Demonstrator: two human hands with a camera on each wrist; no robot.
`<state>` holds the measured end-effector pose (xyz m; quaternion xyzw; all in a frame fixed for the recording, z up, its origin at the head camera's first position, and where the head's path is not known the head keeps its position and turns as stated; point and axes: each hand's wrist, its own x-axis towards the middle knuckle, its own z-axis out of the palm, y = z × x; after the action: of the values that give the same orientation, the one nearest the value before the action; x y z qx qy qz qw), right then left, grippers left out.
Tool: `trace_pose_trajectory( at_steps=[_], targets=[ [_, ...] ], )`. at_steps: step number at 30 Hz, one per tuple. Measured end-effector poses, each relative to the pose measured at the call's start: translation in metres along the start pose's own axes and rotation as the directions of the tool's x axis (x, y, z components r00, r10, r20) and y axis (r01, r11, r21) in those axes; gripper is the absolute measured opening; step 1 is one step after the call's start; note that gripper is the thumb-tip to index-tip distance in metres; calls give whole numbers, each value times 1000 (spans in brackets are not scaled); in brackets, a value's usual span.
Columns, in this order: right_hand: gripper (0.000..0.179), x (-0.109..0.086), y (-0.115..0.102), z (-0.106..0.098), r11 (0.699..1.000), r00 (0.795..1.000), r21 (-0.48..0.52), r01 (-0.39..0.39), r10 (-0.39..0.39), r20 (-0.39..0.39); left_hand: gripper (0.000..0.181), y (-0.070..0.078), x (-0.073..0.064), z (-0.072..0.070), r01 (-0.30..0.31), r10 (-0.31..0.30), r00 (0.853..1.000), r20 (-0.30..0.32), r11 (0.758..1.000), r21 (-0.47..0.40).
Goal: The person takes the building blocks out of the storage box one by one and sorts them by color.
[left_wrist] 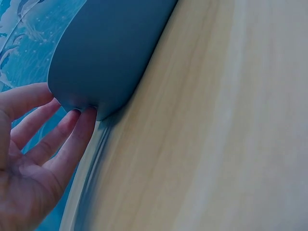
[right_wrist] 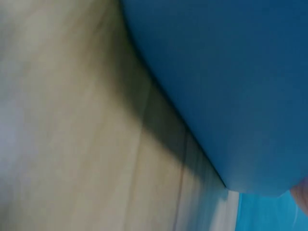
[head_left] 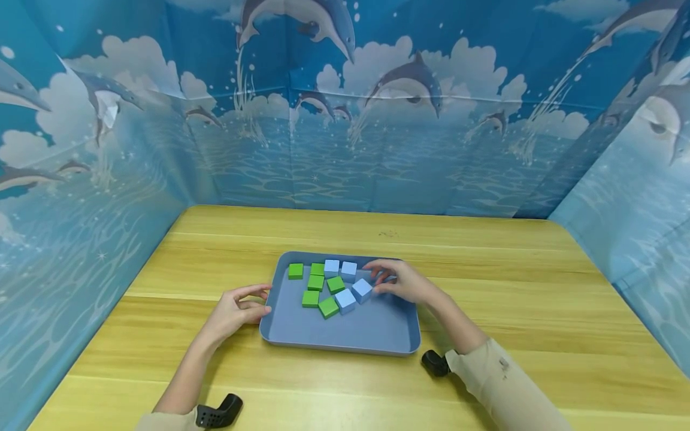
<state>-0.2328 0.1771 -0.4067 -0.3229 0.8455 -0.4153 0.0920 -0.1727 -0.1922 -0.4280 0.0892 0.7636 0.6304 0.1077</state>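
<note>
A blue-grey tray [head_left: 356,335] lies on the table, with several green blocks [head_left: 309,299] and several light-blue blocks [head_left: 345,301] grouped inside it. My left hand [head_left: 237,311] holds the tray's left side; in the left wrist view its fingers [left_wrist: 72,139] press the outer wall and the thumb meets the rim. Over the tray's right part, my right hand [head_left: 401,281] has thumb and fingers spread apart. Its thumb tip is at or very close to the rightmost light-blue block [head_left: 362,291]; contact is unclear. In the right wrist view the tray wall [right_wrist: 231,96] hides nearly all of that hand.
Under the tray is a yellow wood-grain table [head_left: 485,257]. A dolphin-print curtain [head_left: 334,161] closes off the back and both sides. Each wrist wears a black device, the left one [head_left: 220,412] near the front edge of view, the right one [head_left: 434,363] beside the tray's corner.
</note>
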Motion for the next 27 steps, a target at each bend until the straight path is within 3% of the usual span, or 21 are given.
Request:
trace_pose_trajectory(
  at_steps=[10,21,27],
  targets=[
    [37,7,-1,4,998,997,-17,-55,56,62,52,-2,0,-1,11,-10,1000,10,1000,-14],
    [33,11,-1,7,996,993,-1,-94,93,78,52,-2,0,-1,11,-10,1000,16,1000,-13],
    [31,11,-1,8,997,994,4,-77,76,84,52,-2,0,-1,14,-14,1000,21,1000,-17]
  ],
)
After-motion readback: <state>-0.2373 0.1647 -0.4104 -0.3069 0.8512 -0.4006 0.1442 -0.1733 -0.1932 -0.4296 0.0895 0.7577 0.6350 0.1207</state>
